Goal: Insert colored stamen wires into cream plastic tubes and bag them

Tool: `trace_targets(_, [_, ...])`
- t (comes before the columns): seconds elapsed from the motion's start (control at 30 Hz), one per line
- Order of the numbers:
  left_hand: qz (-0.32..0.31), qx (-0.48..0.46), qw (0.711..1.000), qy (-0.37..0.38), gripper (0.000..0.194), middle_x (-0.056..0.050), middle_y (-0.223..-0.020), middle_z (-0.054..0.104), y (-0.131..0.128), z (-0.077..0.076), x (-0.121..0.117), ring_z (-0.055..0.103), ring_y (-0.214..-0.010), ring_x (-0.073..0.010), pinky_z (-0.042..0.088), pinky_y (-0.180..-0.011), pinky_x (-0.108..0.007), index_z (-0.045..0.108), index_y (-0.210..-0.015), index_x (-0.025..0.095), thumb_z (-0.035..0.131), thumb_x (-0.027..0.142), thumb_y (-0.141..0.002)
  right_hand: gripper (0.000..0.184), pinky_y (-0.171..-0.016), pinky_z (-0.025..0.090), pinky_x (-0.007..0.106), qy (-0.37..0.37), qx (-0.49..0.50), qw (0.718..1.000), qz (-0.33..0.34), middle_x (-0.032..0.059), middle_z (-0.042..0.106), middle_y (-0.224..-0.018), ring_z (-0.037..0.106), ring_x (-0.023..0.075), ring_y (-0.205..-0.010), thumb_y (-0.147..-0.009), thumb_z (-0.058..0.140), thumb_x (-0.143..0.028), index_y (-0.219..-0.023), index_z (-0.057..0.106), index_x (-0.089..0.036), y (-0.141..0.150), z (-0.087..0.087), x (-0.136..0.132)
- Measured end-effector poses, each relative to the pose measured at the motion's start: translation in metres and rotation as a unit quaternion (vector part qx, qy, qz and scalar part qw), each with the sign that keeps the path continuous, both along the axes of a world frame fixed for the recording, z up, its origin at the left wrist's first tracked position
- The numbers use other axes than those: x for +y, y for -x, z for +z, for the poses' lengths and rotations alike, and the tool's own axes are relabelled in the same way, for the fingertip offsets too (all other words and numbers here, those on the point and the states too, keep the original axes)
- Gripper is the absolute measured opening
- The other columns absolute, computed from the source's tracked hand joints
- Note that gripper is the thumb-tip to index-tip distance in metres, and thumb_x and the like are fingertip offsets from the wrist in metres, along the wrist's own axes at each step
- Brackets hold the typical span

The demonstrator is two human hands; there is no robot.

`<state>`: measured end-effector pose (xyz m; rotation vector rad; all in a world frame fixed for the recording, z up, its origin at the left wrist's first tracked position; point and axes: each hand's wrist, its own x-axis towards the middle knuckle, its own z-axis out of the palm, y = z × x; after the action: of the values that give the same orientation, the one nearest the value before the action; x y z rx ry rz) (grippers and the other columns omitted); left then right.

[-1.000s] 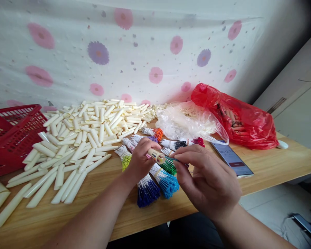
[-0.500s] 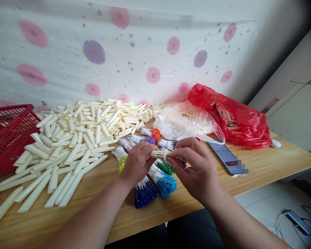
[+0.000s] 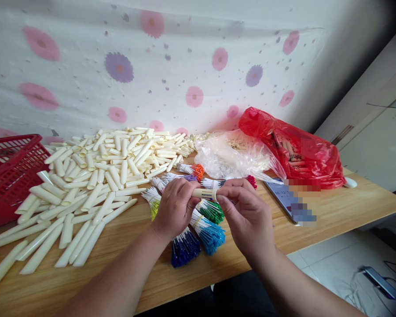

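My left hand (image 3: 176,209) is closed around a short cream pen barrel (image 3: 203,193) with dark slots in its side, held level above the table. At the barrel's right end, the thumb and fingertips of my right hand (image 3: 249,215) pinch together, touching its rim. Anything small between those fingertips is hidden. Below and around both hands lie tied bundles of thin white sticks with coloured ends: a dark blue bundle (image 3: 185,248), a light blue bundle (image 3: 209,235), a green bundle (image 3: 213,212), a yellow bundle (image 3: 154,204) and an orange bundle (image 3: 194,170).
A large heap of cream plastic tubes (image 3: 119,154) covers the table's left and back, beside a red basket (image 3: 16,176). Behind my hands lies a clear plastic bag (image 3: 231,154). Farther right are a red plastic bag (image 3: 320,158) with pinkish pieces inside and a phone (image 3: 280,198).
The barrel has turned and shifted slightly right, showing more of its length. The blue bit seen at its end between my right fingertips no longer shows. My right hand is tilted differently.
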<state>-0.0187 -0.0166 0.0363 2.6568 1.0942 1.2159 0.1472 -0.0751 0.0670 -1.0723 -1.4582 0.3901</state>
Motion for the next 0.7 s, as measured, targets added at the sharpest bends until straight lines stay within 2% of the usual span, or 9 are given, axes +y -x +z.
trace_targets(0.2, [0.043,0.034,0.998,-0.043,0.041,-0.009,-0.083,0.056,-0.001,0.001,0.002,0.05,-0.08,-0.0234,0.04,-0.072,-0.036,0.058,-0.099,0.014,0.028,0.043,-0.095,0.008,-0.072,0.041,0.027,0.098,0.212,0.97,0.068,-0.0014,0.054,-0.085,0.052,0.0112,-0.076,-0.078,0.065,-0.02,-0.071,0.067,-0.022,0.004,-0.012,0.009])
trace_targets(0.43, [0.048,0.034,0.997,-0.041,0.039,-0.009,-0.082,0.056,-0.002,-0.002,0.003,0.049,-0.079,-0.0238,0.039,-0.072,-0.036,0.058,-0.095,0.014,0.032,0.043,-0.094,0.008,-0.083,0.041,0.029,0.138,0.274,0.94,0.149,0.0011,0.057,-0.099,0.053,0.016,-0.097,-0.08,0.065,-0.026,-0.077,0.073,-0.025,0.001,-0.013,0.007])
trace_targets(0.5, [0.028,0.008,1.0,0.007,0.035,-0.008,-0.082,0.056,-0.002,-0.003,0.005,0.05,-0.08,-0.0225,0.04,-0.072,-0.034,0.057,-0.093,0.015,0.033,0.041,-0.094,0.01,-0.085,0.041,0.031,0.129,0.249,0.947,0.157,0.002,0.06,-0.101,0.054,0.0174,-0.1,-0.082,0.063,-0.027,-0.082,0.073,-0.026,-0.01,-0.014,0.01])
trace_targets(0.57, [0.007,-0.041,0.996,0.085,0.029,-0.005,-0.078,0.056,-0.001,-0.007,0.008,0.051,-0.077,-0.02,0.04,-0.07,-0.031,0.054,-0.089,0.017,0.035,0.039,-0.094,0.012,-0.086,0.042,0.032,0.092,0.182,0.973,0.104,0.0028,0.062,-0.1,0.056,0.0176,-0.099,-0.084,0.06,-0.026,-0.086,0.072,-0.025,-0.027,-0.017,0.015])
trace_targets(0.63, [-0.002,-0.1,0.98,0.17,0.024,-0.001,-0.071,0.053,-0.001,-0.011,0.012,0.051,-0.071,-0.0167,0.039,-0.066,-0.028,0.05,-0.083,0.019,0.041,0.039,-0.092,0.012,-0.082,0.043,0.032,0.066,0.065,0.995,0.025,0.0036,0.064,-0.094,0.058,0.0171,-0.09,-0.084,0.059,-0.024,-0.088,0.069,-0.023,-0.05,-0.022,0.02])
trace_targets(0.7, [0.0,-0.141,0.96,0.241,0.023,0.003,-0.065,0.048,-0.002,-0.015,0.015,0.048,-0.063,-0.0139,0.037,-0.061,-0.025,0.047,-0.077,0.019,0.048,0.039,-0.088,0.011,-0.076,0.044,0.032,0.082,-0.091,0.992,-0.015,0.0043,0.065,-0.086,0.058,0.0174,-0.081,-0.083,0.058,-0.022,-0.087,0.068,-0.02,-0.07,-0.028,0.023])
